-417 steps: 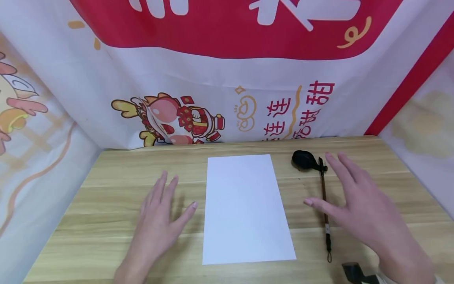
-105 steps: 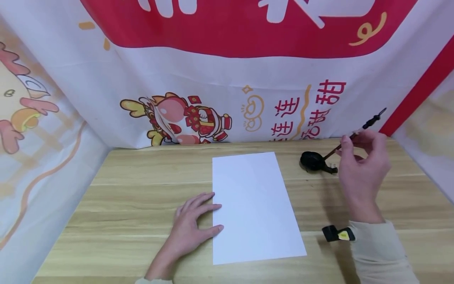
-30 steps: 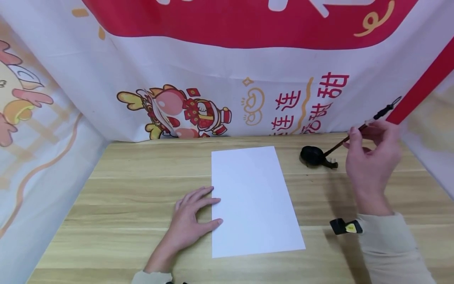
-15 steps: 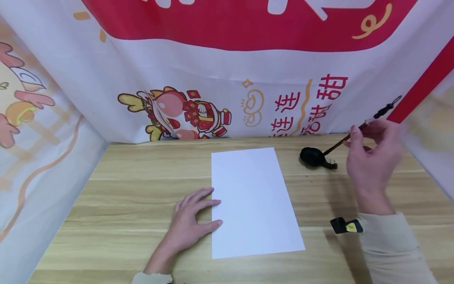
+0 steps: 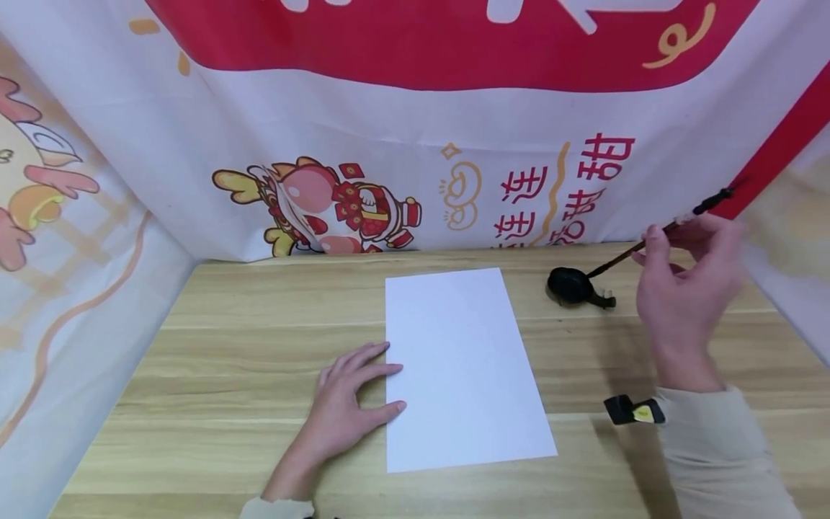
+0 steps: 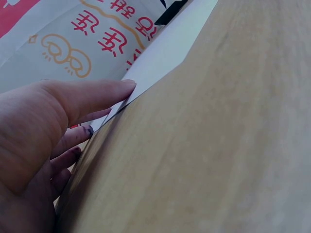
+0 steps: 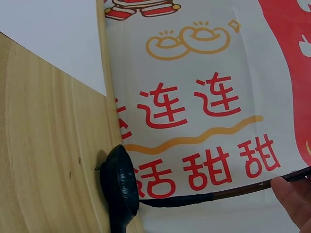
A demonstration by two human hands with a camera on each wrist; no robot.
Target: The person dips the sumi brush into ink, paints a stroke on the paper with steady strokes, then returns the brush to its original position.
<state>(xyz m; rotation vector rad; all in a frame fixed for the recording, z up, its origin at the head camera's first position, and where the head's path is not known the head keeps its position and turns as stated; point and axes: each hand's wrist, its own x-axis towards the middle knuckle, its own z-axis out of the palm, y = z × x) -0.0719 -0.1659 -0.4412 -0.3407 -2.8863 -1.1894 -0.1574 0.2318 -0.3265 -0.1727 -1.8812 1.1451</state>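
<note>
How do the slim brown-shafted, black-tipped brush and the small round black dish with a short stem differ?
Shape: the brush is long and slim; the dish is round with a short stem.
Colour: the brush has a brown shaft between dark ends; the dish is mostly black.
Pose: the brush slants, pinched in the right hand; the dish rests on the wood-grained table.
Shared: both show black.

The right hand (image 7: 295, 198) holds a brush (image 7: 228, 194), tip at a black dish (image 7: 119, 182).

We see a slim brown-and-black brush (image 7: 214, 196) aslant, its tip at the rim of a black dish (image 5: 568, 285), right of flat white paper (image 5: 463, 367).
</note>
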